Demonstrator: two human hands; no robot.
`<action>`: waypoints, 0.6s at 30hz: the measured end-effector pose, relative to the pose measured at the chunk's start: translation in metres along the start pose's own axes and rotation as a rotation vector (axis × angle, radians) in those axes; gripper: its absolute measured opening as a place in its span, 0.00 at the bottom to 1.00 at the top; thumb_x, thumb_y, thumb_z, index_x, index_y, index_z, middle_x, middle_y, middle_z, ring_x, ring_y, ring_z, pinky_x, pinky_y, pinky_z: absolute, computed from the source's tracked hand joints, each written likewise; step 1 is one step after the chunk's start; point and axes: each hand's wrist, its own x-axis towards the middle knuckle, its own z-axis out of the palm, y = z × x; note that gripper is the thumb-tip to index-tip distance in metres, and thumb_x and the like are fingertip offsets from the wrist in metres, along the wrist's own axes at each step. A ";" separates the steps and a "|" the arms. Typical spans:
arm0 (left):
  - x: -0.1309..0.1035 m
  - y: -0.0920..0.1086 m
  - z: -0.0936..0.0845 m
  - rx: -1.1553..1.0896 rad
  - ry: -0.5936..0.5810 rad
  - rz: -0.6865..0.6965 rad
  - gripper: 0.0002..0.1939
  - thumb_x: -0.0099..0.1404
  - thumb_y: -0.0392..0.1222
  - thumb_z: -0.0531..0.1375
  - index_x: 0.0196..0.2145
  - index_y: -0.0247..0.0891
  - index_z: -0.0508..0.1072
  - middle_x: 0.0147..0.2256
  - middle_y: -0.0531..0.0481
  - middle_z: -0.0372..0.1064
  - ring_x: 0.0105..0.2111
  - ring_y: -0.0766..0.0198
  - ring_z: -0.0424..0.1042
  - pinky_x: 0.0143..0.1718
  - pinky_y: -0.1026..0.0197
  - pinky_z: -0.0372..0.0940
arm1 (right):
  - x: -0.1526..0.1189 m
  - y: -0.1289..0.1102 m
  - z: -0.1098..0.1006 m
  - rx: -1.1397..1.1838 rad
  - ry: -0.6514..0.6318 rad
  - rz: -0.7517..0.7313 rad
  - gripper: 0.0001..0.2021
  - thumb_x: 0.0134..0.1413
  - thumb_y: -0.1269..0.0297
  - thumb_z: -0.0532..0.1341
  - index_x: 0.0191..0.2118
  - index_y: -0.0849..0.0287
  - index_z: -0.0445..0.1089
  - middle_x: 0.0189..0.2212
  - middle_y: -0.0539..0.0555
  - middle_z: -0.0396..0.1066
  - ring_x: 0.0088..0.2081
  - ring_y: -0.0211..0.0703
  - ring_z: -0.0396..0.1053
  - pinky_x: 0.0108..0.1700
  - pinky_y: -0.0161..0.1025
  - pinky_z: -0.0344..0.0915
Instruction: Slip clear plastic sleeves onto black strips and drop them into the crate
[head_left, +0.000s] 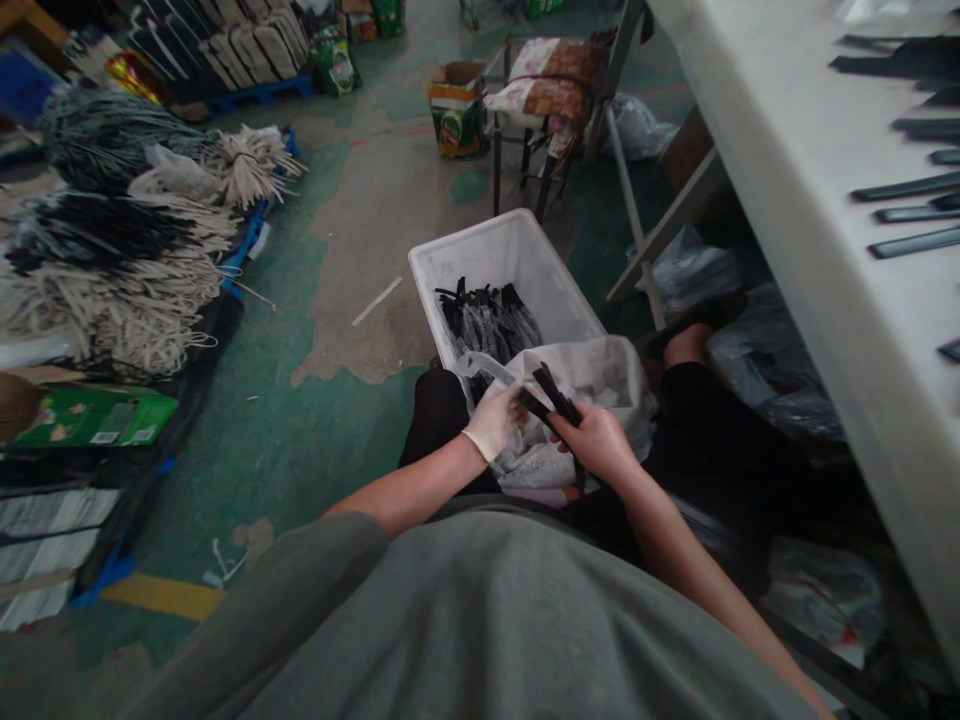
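Observation:
My left hand (496,422), in a thin pale glove, has its fingers closed on a narrow clear plastic sleeve (487,366). The end of one black strap (534,404) meets its fingertips; whether it lies inside the sleeve I cannot tell. Bare, my right hand (598,440) is wrapped round several black straps, their ends fanning up and left. Beneath both hands a translucent plastic bag (626,385) with pale contents lies over the near end of a white plastic bin (559,275). Inside the bin is a heap of black straps (495,325), some seemingly in clear plastic.
To my right runs a white table (795,170) with black straps (915,187) on it. Pallets at left carry bundled cords (142,290). Ahead stand a cardboard box (459,110) and a chair with a patterned cushion (551,85). Plastic bags (694,270) lie under the table.

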 end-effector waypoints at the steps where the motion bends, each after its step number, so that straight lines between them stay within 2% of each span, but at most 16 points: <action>1: -0.002 -0.004 0.002 -0.006 -0.027 -0.002 0.12 0.59 0.47 0.69 0.29 0.36 0.76 0.30 0.48 0.75 0.29 0.66 0.72 0.34 0.65 0.64 | 0.001 -0.001 0.001 -0.004 0.009 -0.010 0.11 0.59 0.57 0.59 0.31 0.58 0.70 0.21 0.53 0.75 0.23 0.43 0.74 0.24 0.34 0.63; 5: -0.003 -0.002 0.006 -0.067 -0.013 0.049 0.09 0.59 0.45 0.69 0.31 0.37 0.76 0.31 0.49 0.76 0.33 0.66 0.73 0.37 0.65 0.64 | 0.004 -0.003 0.001 0.039 -0.017 -0.012 0.11 0.59 0.57 0.59 0.33 0.59 0.71 0.25 0.54 0.78 0.23 0.42 0.75 0.26 0.34 0.64; 7: -0.001 0.001 0.005 -0.033 0.008 0.020 0.08 0.58 0.43 0.69 0.31 0.38 0.76 0.31 0.50 0.75 0.33 0.66 0.73 0.37 0.65 0.63 | 0.004 -0.002 0.001 0.028 -0.013 -0.026 0.11 0.59 0.57 0.59 0.34 0.59 0.72 0.26 0.53 0.78 0.24 0.43 0.75 0.27 0.35 0.64; 11: 0.002 -0.010 -0.001 0.044 -0.029 -0.065 0.11 0.54 0.44 0.72 0.29 0.38 0.75 0.28 0.51 0.74 0.29 0.66 0.70 0.35 0.63 0.61 | 0.006 0.002 0.005 0.006 0.033 -0.040 0.13 0.59 0.54 0.59 0.32 0.58 0.71 0.21 0.52 0.75 0.24 0.44 0.74 0.25 0.35 0.62; 14: 0.001 -0.019 -0.005 0.069 -0.047 -0.034 0.14 0.49 0.42 0.74 0.29 0.37 0.75 0.27 0.52 0.73 0.26 0.69 0.68 0.33 0.65 0.60 | 0.007 0.004 0.009 0.077 0.039 -0.042 0.13 0.58 0.54 0.59 0.31 0.58 0.70 0.22 0.52 0.75 0.22 0.42 0.72 0.25 0.35 0.63; 18: 0.001 -0.015 -0.008 0.080 -0.055 0.000 0.19 0.43 0.42 0.76 0.30 0.36 0.74 0.26 0.54 0.72 0.24 0.71 0.67 0.31 0.66 0.59 | 0.005 0.001 0.008 0.068 0.048 -0.052 0.12 0.58 0.56 0.59 0.30 0.58 0.69 0.21 0.51 0.74 0.21 0.41 0.72 0.24 0.34 0.63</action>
